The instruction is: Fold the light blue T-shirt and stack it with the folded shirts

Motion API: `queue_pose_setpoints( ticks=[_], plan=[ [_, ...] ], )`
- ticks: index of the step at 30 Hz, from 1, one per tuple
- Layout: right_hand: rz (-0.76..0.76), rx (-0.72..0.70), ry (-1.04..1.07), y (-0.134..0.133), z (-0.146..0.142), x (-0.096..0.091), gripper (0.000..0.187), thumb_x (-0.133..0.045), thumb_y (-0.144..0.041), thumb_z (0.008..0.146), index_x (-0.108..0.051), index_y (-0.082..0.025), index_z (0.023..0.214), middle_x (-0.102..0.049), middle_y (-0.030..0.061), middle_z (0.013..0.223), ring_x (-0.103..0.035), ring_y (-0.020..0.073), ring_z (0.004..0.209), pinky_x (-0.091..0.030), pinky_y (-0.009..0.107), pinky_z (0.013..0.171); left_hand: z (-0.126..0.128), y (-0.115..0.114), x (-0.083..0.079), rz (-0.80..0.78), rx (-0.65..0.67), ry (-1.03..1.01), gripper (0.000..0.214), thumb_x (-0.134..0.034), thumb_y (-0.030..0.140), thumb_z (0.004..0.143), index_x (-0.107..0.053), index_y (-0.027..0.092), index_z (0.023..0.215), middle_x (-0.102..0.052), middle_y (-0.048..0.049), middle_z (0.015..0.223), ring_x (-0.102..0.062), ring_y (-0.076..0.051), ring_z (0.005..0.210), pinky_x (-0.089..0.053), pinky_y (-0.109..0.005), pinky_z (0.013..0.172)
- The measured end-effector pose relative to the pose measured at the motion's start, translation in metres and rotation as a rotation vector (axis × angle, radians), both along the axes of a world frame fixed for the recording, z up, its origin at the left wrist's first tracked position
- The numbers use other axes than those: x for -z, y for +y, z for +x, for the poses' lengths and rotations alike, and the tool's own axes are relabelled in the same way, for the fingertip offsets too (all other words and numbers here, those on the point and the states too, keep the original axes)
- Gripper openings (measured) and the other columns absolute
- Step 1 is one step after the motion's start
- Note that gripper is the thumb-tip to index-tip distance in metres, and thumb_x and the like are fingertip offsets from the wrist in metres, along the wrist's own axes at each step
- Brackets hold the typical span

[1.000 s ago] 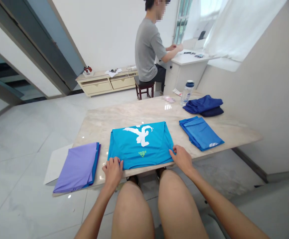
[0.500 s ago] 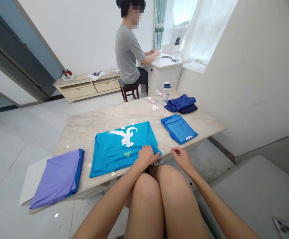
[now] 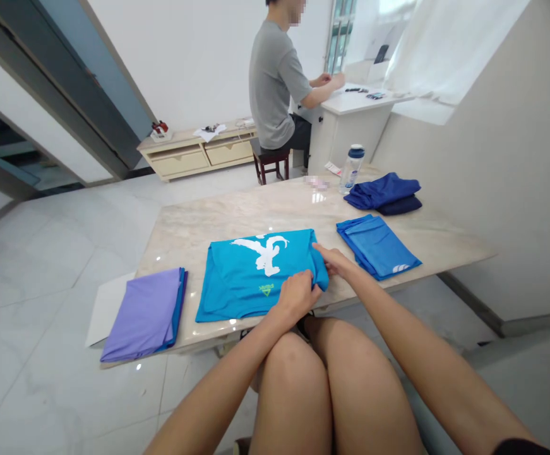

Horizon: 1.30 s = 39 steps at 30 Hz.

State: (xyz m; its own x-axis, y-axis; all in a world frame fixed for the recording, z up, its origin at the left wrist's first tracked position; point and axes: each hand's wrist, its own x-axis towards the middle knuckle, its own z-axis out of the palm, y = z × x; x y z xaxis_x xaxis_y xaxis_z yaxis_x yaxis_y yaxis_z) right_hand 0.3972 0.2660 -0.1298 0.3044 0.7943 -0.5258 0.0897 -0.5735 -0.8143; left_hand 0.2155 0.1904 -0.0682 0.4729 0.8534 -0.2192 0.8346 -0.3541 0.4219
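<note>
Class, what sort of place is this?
Probably a tiled room in a home: a marble-topped table, a low drawer cabinet, a white desk by a curtained window.

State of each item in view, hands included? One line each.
Turquoise T-shirt with white print: flat on table, right edge lifted.
Left hand: gripping that edge.
Right hand: fingers on that edge.
Lilac folded garment: folded flat.
Blue folded garment: folded flat.
Navy cloth pile: loosely folded.
Clear plastic water bottle: upright, capped.
Cream cabinet drawers: shut.
</note>
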Motion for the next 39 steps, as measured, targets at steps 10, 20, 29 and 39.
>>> queue_pose_setpoints(
  ticks=[10,20,29,39],
  plan=[
    [0.081,-0.053,-0.266,0.065,-0.094,-0.052,0.02,-0.084,-0.025,0.083,-0.073,-0.013,0.095,-0.071,0.0056,0.069,-0.072,0.0217,0.069,-0.058,0.025,0.057,-0.099,0.002,0.007,-0.112,-0.388,-0.637,0.017,-0.069,0.026,0.086,-0.059,0.022,0.074,-0.062,0.0008,0.072,-0.059,-0.018,0.075,-0.046,-0.031,0.074],
    [0.154,-0.258,-0.426,0.079,-0.254,-0.066,0.009,-0.076,-0.023,0.089,-0.071,-0.018,0.084,-0.079,0.014,0.088,-0.075,0.0239,0.064,-0.06,0.03,0.059,-0.226,-0.019,0.025,-0.238,-0.898,-1.055,0.029,-0.078,0.045,0.073,-0.065,0.021,0.082,-0.064,-0.0001,0.076,-0.063,-0.018,0.076,-0.055,-0.03,0.068],
    [0.243,-0.373,-0.516,0.084,-0.306,-0.045,0.015,-0.074,-0.021,0.091,-0.074,-0.018,0.106,-0.081,0.0166,0.116,-0.08,0.0309,0.108,-0.062,0.032,0.087,-0.249,-0.021,0.056,-0.319,-1.049,-1.038,0.02,-0.077,0.036,0.08,-0.064,0.021,0.082,-0.068,-0.0013,0.078,-0.071,-0.019,0.077,-0.053,-0.026,0.065],
    [0.265,-0.546,-0.296,0.086,-0.306,-0.048,0.015,-0.061,-0.024,0.106,-0.073,-0.016,0.11,-0.084,0.0082,0.094,-0.078,0.0139,0.068,-0.057,0.018,0.058,-0.279,-0.031,0.063,-0.377,-1.132,-0.769,0.042,-0.042,0.049,0.107,-0.067,0.02,0.09,-0.08,-0.0142,0.09,-0.076,-0.026,0.073,-0.054,-0.034,0.064]
  ],
)
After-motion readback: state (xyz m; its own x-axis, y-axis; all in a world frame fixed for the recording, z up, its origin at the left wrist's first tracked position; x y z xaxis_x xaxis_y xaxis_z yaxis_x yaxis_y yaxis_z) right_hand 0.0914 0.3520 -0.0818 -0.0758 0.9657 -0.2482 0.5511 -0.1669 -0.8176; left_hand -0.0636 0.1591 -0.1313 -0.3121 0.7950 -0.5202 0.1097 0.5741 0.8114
